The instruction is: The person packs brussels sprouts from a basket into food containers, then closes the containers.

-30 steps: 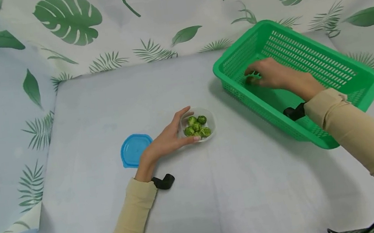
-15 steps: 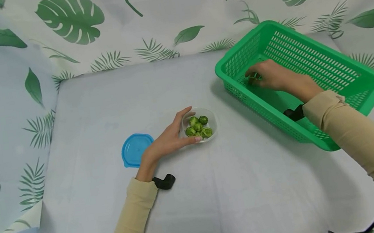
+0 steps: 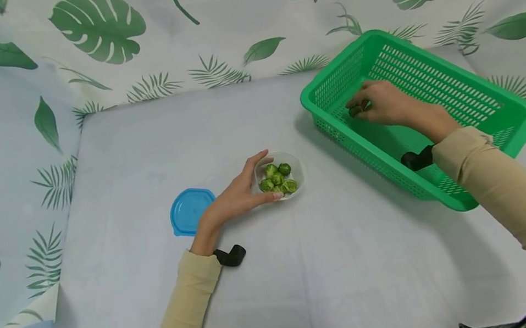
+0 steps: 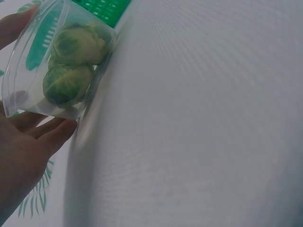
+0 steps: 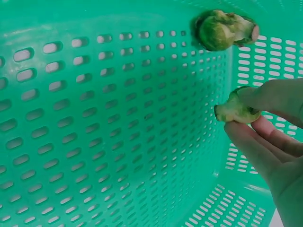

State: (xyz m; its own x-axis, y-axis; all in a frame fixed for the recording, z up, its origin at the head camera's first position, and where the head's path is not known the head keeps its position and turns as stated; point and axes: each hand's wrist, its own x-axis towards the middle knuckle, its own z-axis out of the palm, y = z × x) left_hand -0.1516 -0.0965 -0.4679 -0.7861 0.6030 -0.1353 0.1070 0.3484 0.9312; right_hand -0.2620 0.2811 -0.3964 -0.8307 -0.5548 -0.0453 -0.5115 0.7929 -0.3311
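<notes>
My left hand [image 3: 231,198] holds a small clear plastic container [image 3: 298,175] on the table, thumb on its near side and fingers round the far side. Several green Brussels sprouts [image 3: 275,178] lie inside it; two show large through the wall in the left wrist view. Inside the green basket [image 3: 437,83], my right hand [image 3: 389,105] pinches one Brussels sprout [image 5: 234,109] between thumb and fingertips, its cut stem end facing out. Another Brussels sprout [image 5: 218,32] lies in the basket just beyond, its base browned.
A blue lid [image 3: 191,211] lies on the pale tablecloth [image 3: 143,163], left of the container, beside my left wrist. The slotted basket stands askew at the back right, its high walls around my right hand. Leaf-printed cloth [image 3: 205,27] hangs behind the table.
My right hand has drawn its fingertips together on a sprout and lifted slightly within the basket. My left hand and the container have stayed in place.
</notes>
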